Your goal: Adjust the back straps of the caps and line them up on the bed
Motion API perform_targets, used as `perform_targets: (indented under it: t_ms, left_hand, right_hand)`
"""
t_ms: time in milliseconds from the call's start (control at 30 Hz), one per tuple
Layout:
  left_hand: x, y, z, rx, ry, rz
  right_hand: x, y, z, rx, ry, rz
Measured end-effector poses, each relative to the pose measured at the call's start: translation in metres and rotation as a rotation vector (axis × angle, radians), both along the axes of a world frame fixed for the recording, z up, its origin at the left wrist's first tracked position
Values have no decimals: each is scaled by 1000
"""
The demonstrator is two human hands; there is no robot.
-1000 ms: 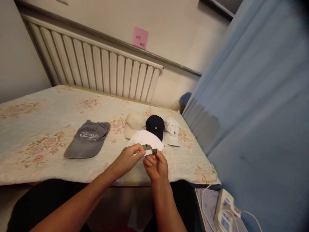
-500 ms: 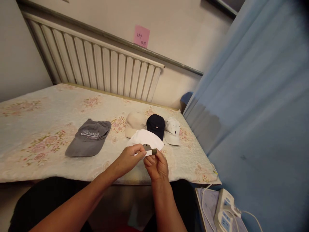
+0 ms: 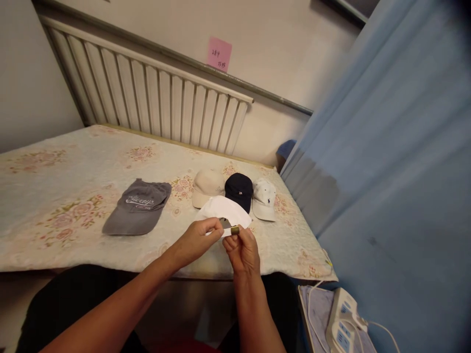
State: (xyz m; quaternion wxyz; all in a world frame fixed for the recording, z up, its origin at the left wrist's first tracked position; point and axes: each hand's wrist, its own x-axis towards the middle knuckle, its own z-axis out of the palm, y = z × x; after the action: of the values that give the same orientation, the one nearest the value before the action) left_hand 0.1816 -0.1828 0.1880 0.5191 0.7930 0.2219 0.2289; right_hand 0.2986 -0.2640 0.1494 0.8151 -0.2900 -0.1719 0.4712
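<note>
Held between both hands, a white baseball cap (image 3: 224, 208) has its back strap toward me. My left hand (image 3: 200, 239) pinches the strap's left part. My right hand (image 3: 243, 249) is closed on the strap's other end, by the brass-coloured buckle (image 3: 234, 230). Just beyond the cap lie a beige cap (image 3: 206, 186), a navy cap (image 3: 238, 189) and a second white cap (image 3: 264, 198) with a small dark emblem, side by side. Off to the left rests a grey cap (image 3: 138, 208) with white lettering, apart from my hands.
The caps lie on a flowered bed cover (image 3: 84, 171). Behind it stand a radiator (image 3: 154, 93) and a wall with a pink note (image 3: 219, 54). A blue curtain (image 3: 368, 171) hangs along the right. A power strip (image 3: 342, 323) with white cables sits at the lower right.
The view has shifted very slightly. Both hands stay on the white cap's strap, and the brass buckle now catches more light. The other caps have not moved.
</note>
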Motion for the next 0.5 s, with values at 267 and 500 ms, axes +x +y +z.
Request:
perform_targets:
  t_ms: [267, 500]
  left_hand:
    - [-1, 0, -11, -77, -41, -5]
    - [0, -1, -13, -105, -68, -2]
  right_hand:
    - [0, 0, -1, 24, -4, 34]
    - [-2, 1, -1, 28, 0, 32]
